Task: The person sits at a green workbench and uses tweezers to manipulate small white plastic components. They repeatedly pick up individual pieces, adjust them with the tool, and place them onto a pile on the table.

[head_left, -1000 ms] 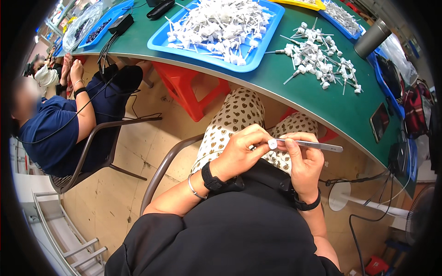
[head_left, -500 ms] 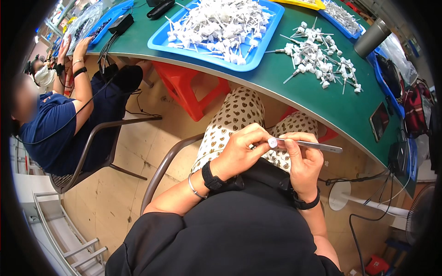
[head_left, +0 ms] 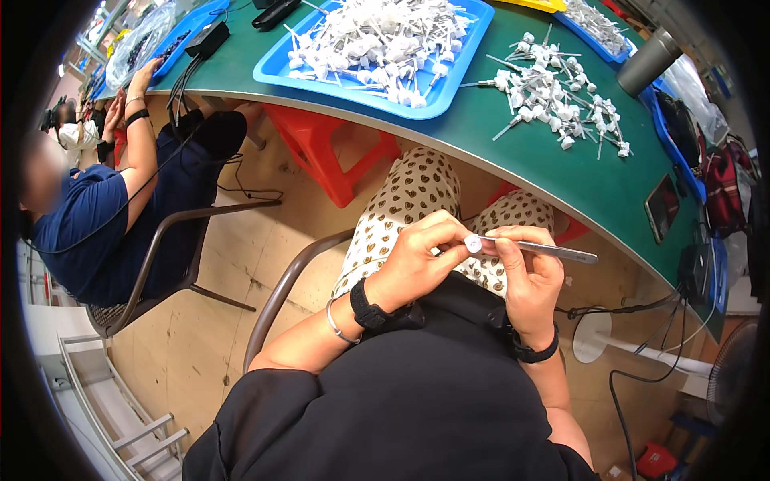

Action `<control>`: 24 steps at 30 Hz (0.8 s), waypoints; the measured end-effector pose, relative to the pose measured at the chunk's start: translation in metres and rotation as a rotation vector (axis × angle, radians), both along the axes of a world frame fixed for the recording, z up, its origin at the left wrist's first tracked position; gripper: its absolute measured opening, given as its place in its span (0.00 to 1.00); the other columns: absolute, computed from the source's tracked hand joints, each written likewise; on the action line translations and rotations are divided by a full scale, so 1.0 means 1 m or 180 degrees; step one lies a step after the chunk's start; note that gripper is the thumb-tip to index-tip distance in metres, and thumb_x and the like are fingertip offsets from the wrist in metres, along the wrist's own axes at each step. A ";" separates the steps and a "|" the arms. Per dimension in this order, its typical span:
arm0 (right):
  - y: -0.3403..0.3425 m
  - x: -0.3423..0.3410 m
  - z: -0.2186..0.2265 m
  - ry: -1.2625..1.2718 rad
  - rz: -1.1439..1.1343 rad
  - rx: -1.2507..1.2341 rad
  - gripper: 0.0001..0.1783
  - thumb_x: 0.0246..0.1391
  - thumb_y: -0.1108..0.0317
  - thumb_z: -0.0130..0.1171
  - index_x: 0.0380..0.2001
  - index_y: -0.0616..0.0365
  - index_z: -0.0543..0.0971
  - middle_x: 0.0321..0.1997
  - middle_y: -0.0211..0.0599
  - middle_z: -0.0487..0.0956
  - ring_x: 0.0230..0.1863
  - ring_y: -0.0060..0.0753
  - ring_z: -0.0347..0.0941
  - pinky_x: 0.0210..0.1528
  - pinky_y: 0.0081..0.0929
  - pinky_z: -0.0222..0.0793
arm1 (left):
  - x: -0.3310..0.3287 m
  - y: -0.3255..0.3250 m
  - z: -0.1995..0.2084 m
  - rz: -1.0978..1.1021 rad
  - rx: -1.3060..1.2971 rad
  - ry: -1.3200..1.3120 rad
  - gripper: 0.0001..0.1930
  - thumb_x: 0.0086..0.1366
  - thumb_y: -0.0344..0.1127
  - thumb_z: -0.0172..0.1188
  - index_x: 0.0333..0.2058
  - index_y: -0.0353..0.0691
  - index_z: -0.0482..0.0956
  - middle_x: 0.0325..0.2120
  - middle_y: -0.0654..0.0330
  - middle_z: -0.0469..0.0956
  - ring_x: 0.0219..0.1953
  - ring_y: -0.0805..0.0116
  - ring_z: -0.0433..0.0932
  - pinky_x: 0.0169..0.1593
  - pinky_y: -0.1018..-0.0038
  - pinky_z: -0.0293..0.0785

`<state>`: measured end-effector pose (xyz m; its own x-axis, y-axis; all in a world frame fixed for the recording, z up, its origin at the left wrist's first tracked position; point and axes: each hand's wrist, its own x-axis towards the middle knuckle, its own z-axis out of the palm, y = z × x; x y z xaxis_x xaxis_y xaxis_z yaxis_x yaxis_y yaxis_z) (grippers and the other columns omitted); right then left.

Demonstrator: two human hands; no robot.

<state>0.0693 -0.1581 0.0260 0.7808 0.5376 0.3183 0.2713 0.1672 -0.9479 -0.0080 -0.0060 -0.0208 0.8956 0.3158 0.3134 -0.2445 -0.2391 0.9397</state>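
Above my lap, my left hand (head_left: pixel 429 252) pinches a small white round plastic part (head_left: pixel 473 244) between thumb and fingers. My right hand (head_left: pixel 525 276) grips a pair of metal tweezers (head_left: pixel 565 253), whose tips point left and meet the white part. Its finer details are too small to make out. Beyond my knees, a blue tray (head_left: pixel 277 74) on the table holds a heap of white plastic pieces (head_left: pixel 377 44) with thin stems. More such white stemmed pieces (head_left: pixel 553 96) lie loose on the green tabletop to the right of the tray.
The green table (head_left: pixel 481 148) curves across in front of me. On its right are a grey metal bottle (head_left: pixel 650 64) and a phone (head_left: pixel 662 208). A red stool (head_left: pixel 321 152) stands underneath. At left, a co-worker (head_left: pixel 120 192) sits on a chair. Cables (head_left: pixel 618 401) hang at right.
Both my hands stay nearly in place, with the white part and tweezers still together. The co-worker's hands have shifted at the table's left edge.
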 end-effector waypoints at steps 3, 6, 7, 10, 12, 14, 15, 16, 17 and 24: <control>-0.001 0.000 0.000 -0.0019 -0.0007 -0.0036 0.05 0.61 0.80 0.58 0.40 0.69 0.78 0.39 0.39 0.81 0.39 0.26 0.80 0.42 0.22 0.78 | 0.000 0.000 0.001 0.0001 -0.0031 -0.0040 0.04 0.63 0.24 0.64 0.37 0.34 0.83 0.33 0.59 0.78 0.31 0.74 0.78 0.33 0.79 0.76; -0.001 0.001 0.000 0.0006 -0.0004 -0.0101 0.05 0.62 0.80 0.58 0.40 0.69 0.78 0.39 0.38 0.81 0.38 0.26 0.80 0.43 0.22 0.78 | 0.000 0.000 0.002 0.0013 -0.0017 -0.0045 0.04 0.63 0.25 0.65 0.37 0.34 0.84 0.32 0.59 0.78 0.31 0.75 0.78 0.33 0.79 0.75; -0.002 0.001 0.000 0.0030 0.0001 -0.0120 0.05 0.62 0.80 0.58 0.41 0.69 0.78 0.39 0.37 0.81 0.38 0.25 0.80 0.43 0.22 0.78 | 0.000 0.000 0.002 0.0018 -0.0002 -0.0038 0.04 0.63 0.25 0.65 0.37 0.34 0.84 0.32 0.60 0.78 0.31 0.75 0.78 0.32 0.79 0.75; 0.000 0.000 0.003 0.0119 0.0015 -0.0010 0.05 0.62 0.80 0.58 0.41 0.69 0.78 0.39 0.37 0.81 0.38 0.25 0.80 0.42 0.22 0.78 | 0.001 -0.002 0.001 0.0035 -0.0078 -0.0067 0.04 0.64 0.26 0.65 0.37 0.35 0.84 0.32 0.60 0.78 0.30 0.75 0.77 0.32 0.79 0.74; -0.001 0.000 0.000 0.0103 -0.0015 -0.0033 0.05 0.62 0.80 0.58 0.40 0.69 0.77 0.39 0.38 0.81 0.39 0.25 0.80 0.42 0.22 0.78 | 0.001 -0.001 0.002 0.0030 -0.0074 -0.0069 0.04 0.64 0.26 0.65 0.37 0.35 0.84 0.32 0.60 0.78 0.30 0.75 0.77 0.32 0.79 0.74; -0.001 0.000 0.000 0.0099 -0.0025 -0.0043 0.05 0.62 0.80 0.57 0.40 0.69 0.77 0.38 0.38 0.81 0.39 0.26 0.81 0.43 0.22 0.79 | 0.001 -0.001 0.002 0.0031 -0.0076 -0.0071 0.04 0.64 0.26 0.65 0.37 0.35 0.84 0.32 0.60 0.78 0.30 0.75 0.77 0.32 0.79 0.74; 0.000 0.000 0.001 0.0104 -0.0019 -0.0041 0.05 0.62 0.80 0.57 0.40 0.69 0.77 0.38 0.38 0.81 0.39 0.27 0.81 0.43 0.23 0.79 | 0.001 -0.001 0.001 0.0036 -0.0080 -0.0071 0.03 0.64 0.26 0.65 0.36 0.35 0.84 0.32 0.60 0.78 0.30 0.75 0.77 0.32 0.79 0.74; 0.000 0.000 0.001 0.0108 -0.0013 -0.0039 0.04 0.62 0.80 0.57 0.40 0.69 0.77 0.38 0.38 0.81 0.40 0.28 0.81 0.43 0.23 0.79 | 0.001 -0.001 0.001 0.0040 -0.0083 -0.0072 0.03 0.64 0.26 0.65 0.36 0.35 0.84 0.32 0.60 0.78 0.30 0.75 0.77 0.32 0.79 0.74; 0.000 0.000 0.002 0.0115 -0.0010 -0.0027 0.04 0.62 0.80 0.57 0.40 0.69 0.77 0.38 0.39 0.81 0.40 0.28 0.81 0.44 0.24 0.80 | 0.001 -0.001 0.002 0.0041 -0.0082 -0.0077 0.03 0.64 0.26 0.65 0.36 0.35 0.84 0.32 0.60 0.78 0.30 0.75 0.77 0.32 0.79 0.74; 0.001 -0.001 0.002 0.0155 0.0001 0.0006 0.04 0.63 0.80 0.56 0.40 0.69 0.76 0.38 0.39 0.81 0.40 0.30 0.82 0.44 0.25 0.80 | 0.000 -0.001 0.003 0.0057 -0.0068 -0.0070 0.04 0.64 0.26 0.65 0.37 0.35 0.84 0.32 0.60 0.79 0.30 0.75 0.78 0.32 0.79 0.75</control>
